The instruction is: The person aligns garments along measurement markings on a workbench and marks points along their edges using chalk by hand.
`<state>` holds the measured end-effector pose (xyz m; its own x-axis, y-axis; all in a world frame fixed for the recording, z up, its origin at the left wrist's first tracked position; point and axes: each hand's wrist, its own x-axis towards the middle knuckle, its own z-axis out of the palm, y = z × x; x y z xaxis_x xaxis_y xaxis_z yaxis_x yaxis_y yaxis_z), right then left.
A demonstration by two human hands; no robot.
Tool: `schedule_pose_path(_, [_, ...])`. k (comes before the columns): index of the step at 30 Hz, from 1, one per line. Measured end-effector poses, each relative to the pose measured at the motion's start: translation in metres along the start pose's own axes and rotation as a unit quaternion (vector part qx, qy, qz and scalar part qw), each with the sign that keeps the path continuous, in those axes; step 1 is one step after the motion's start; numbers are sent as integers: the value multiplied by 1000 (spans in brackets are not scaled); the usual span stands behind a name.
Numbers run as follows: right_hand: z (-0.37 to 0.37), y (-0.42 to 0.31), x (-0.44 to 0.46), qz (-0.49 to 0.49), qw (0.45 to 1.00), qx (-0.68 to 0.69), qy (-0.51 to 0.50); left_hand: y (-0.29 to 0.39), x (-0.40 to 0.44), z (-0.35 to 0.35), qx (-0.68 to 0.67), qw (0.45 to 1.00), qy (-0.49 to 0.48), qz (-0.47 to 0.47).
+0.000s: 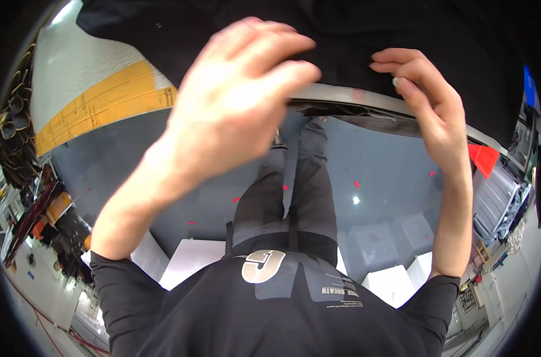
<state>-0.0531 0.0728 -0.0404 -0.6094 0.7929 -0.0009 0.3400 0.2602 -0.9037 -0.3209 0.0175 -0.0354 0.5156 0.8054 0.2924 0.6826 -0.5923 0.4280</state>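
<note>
A large black cloth lies over the table top and reaches its near edge. My left hand is over the cloth's near part, close to the camera and slightly blurred. Its fingers are bent, the thumb stands apart from them, and no object shows between. To the right, my right hand is at the cloth near the table edge. The fingers curve toward the left with a gap to the thumb, and nothing is seen in them. Whether either hand touches the cloth I cannot tell.
Yellow tape runs along the table's left edge, beside a pale surface. A red piece hangs at the right edge. Dark material shows under the edge. White boxes and grey bins stand below.
</note>
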Motion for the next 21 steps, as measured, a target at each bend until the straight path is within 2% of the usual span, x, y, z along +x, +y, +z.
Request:
schedule_pose_path(2, [1, 2, 1, -14, 1000, 4, 5, 23, 8, 22, -4, 1000, 1, -8])
schedule_pose_path(5, [-2, 0, 0, -6, 1000, -7, -12, 44, 8, 37, 46, 995, -63, -66])
schedule_pose_path(9, [-1, -7, 3, 15, 999, -38, -16, 47, 1, 41, 87, 989, -95, -72])
schedule_pose_path(10, [0, -11, 7, 15, 999, -37, -17, 47, 1, 42, 87, 989, -96, -74])
schedule_pose_path(12, [-1, -20, 12, -32, 988, -139, -56, 47, 0, 42, 92, 989, -97, -70])
schedule_pose_path(15, [2, -29, 18, -38, 976, -199, -85, 48, 1, 43, 92, 989, -95, -73])
schedule_pose_path(21, [6, -23, 28, -84, 960, -248, -100, 48, -2, 49, 107, 989, -68, -75])
